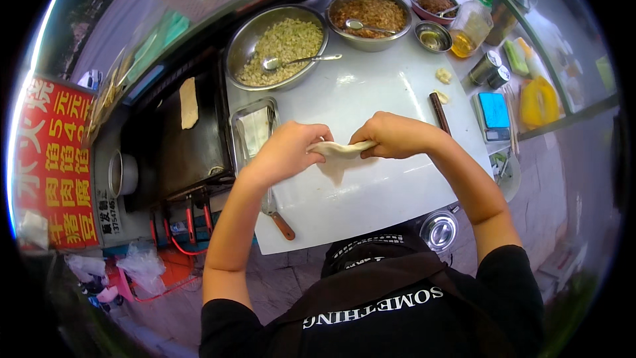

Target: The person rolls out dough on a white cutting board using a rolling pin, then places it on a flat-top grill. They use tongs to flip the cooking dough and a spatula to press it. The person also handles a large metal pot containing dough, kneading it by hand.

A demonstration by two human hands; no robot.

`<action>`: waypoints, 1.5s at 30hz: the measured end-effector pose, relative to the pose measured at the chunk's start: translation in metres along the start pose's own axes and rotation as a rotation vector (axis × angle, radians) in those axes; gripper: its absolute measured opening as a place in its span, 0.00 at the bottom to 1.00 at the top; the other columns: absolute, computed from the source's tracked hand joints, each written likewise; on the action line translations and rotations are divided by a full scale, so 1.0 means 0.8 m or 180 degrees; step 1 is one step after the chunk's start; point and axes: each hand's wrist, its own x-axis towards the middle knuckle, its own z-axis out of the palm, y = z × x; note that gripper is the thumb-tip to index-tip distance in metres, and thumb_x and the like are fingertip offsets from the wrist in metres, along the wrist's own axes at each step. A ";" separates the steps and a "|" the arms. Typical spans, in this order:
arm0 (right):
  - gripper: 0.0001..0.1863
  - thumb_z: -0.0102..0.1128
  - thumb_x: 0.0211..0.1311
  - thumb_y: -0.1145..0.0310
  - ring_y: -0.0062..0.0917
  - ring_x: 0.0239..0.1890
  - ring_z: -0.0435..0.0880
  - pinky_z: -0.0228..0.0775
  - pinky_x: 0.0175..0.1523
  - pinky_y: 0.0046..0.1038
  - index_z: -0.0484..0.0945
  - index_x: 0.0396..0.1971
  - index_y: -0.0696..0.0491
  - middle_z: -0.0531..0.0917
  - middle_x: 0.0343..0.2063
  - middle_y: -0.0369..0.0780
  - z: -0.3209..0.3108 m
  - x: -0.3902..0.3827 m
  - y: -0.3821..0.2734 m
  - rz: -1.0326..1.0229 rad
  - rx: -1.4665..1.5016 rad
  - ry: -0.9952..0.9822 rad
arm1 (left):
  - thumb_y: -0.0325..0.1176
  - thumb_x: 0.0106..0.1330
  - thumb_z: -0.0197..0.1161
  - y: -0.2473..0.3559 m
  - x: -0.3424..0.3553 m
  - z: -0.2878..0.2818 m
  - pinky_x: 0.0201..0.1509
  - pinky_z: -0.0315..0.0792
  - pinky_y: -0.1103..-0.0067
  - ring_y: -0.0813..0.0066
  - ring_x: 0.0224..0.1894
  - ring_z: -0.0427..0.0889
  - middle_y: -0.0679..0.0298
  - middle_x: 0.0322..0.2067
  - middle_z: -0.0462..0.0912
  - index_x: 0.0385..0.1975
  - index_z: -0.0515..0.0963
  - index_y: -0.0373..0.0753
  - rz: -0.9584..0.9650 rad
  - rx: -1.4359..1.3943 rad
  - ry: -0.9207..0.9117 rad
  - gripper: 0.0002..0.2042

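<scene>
A strip of pale dough (341,150) is stretched between my two hands above the white work table (371,192). My left hand (291,148) pinches its left end with thumb and fingers. At the other end, my right hand (394,136) grips the dough the same way. The dough's middle hangs slightly, and a shadow falls on the table under it. Beside my left hand lies a rectangular metal tray (236,140). A scraper with a wooden handle (283,225) rests under my left forearm. A dark rolling pin (439,113) lies to the right of my right hand.
Behind stand metal bowls of pale green chopped filling (285,46) and brown filling (371,16), with spoons. A flat dough piece (189,103) lies on the black griddle (159,139) at left. An oil bottle (470,26), shakers (487,66) and a blue-topped scale (492,111) line the right.
</scene>
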 end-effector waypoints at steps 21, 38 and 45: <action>0.40 0.52 0.65 0.53 0.41 0.73 0.45 0.36 0.74 0.39 0.49 0.68 0.61 0.48 0.70 0.51 0.189 0.076 0.249 0.1216 -0.0791 0.2108 | 0.34 0.72 0.46 -0.135 0.101 0.342 0.72 0.50 0.67 0.55 0.72 0.49 0.47 0.70 0.46 0.66 0.54 0.29 -0.0885 -0.2237 0.3367 0.26; 0.30 0.59 0.51 0.75 0.44 0.56 0.68 0.56 0.62 0.48 0.67 0.58 0.58 0.70 0.54 0.50 0.203 -0.124 0.270 0.2264 -0.1673 0.3243 | 0.36 0.71 0.46 -0.180 0.188 0.306 0.70 0.56 0.69 0.55 0.70 0.56 0.50 0.67 0.56 0.64 0.57 0.33 -0.0081 -0.1582 0.2475 0.25; 0.25 0.56 0.50 0.81 0.43 0.53 0.71 0.64 0.58 0.38 0.72 0.53 0.57 0.74 0.49 0.48 0.188 -0.174 0.256 0.2196 -0.0978 0.2848 | 0.36 0.72 0.44 -0.127 0.115 0.234 0.71 0.52 0.68 0.52 0.70 0.55 0.49 0.67 0.58 0.66 0.55 0.31 -0.0796 -0.1234 0.2795 0.25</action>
